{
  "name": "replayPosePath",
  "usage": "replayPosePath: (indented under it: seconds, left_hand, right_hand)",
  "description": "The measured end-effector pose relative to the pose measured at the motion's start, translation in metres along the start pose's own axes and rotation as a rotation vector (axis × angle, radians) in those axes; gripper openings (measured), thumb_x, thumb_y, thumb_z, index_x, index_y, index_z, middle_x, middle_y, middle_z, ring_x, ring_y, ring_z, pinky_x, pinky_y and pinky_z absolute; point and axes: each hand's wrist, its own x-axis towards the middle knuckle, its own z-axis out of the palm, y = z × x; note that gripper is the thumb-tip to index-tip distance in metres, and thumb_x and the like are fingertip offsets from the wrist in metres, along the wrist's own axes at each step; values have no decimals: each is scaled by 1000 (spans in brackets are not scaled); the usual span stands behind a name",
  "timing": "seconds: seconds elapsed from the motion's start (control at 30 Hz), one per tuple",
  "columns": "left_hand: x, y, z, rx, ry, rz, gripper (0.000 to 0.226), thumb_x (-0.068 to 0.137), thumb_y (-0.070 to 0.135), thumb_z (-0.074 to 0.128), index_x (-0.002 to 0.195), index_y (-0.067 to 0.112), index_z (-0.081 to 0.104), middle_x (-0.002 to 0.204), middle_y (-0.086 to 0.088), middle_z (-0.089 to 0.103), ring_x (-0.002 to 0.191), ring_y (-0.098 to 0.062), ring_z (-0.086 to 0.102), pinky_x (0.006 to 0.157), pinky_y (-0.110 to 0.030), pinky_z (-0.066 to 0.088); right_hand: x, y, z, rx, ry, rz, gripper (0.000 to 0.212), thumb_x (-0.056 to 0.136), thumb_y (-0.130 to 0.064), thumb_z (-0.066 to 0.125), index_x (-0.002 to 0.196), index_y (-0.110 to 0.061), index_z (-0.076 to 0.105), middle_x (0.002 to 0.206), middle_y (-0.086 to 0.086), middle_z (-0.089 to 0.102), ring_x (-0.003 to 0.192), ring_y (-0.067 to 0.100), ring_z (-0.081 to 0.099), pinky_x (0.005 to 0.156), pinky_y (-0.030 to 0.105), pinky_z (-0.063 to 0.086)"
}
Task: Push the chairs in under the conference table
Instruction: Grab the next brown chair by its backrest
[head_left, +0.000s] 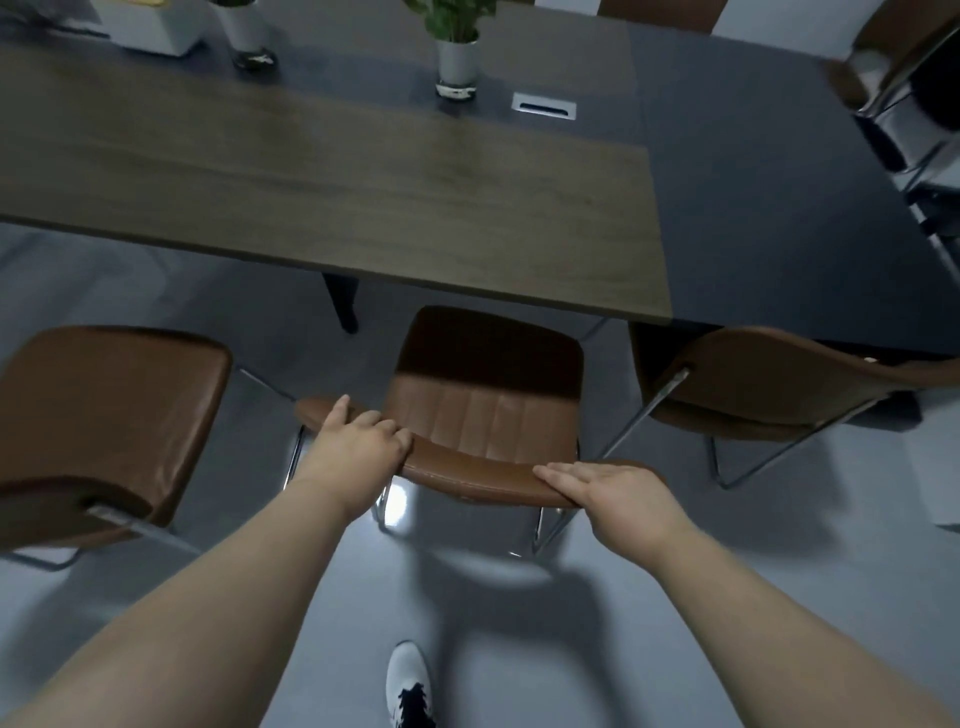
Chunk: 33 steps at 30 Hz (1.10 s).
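Both hands on chair backrest.

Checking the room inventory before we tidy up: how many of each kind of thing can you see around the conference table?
Brown chairs: 5 (middle chair, left chair, right chair, one at the far right, one backrest at the far side)
Conference table: 1
Potted plants: 2 ()
White box: 1
Cable port: 1
Total: 10
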Motion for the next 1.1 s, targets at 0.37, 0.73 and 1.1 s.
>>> replayPosePath:
  seconds: [0.37, 0.73, 1.1]
  left_hand:
    - [143, -27, -27, -5, 63, 5, 44, 89, 19, 59, 132, 27, 48, 127, 4, 56, 124, -22, 46, 114, -54, 26]
    - [211, -13, -44, 8, 102, -3, 46, 81, 10, 64, 122, 27, 50, 115, 4, 47, 113, -21, 40, 98, -56, 34]
    - [233, -12, -53, 19, 116, 8, 44, 82, 12, 64, 118, 32, 48, 118, 4, 46, 115, -22, 40, 95, -54, 34]
  right_hand:
    - [102, 105, -45, -55, 30, 32, 82, 86, -2, 52, 151, -43, 22, 153, -17, 37, 133, 12, 45, 100, 25, 42]
    - [136, 177, -66, -52, 48, 9, 90, 82, 10, 54, 152, -37, 22, 158, -16, 24, 146, 12, 22, 113, 30, 31]
    - [151, 204, -63, -46, 114, -38, 88, 79, 13, 53, 152, -31, 30, 155, -13, 33, 145, 14, 26, 110, 24, 25]
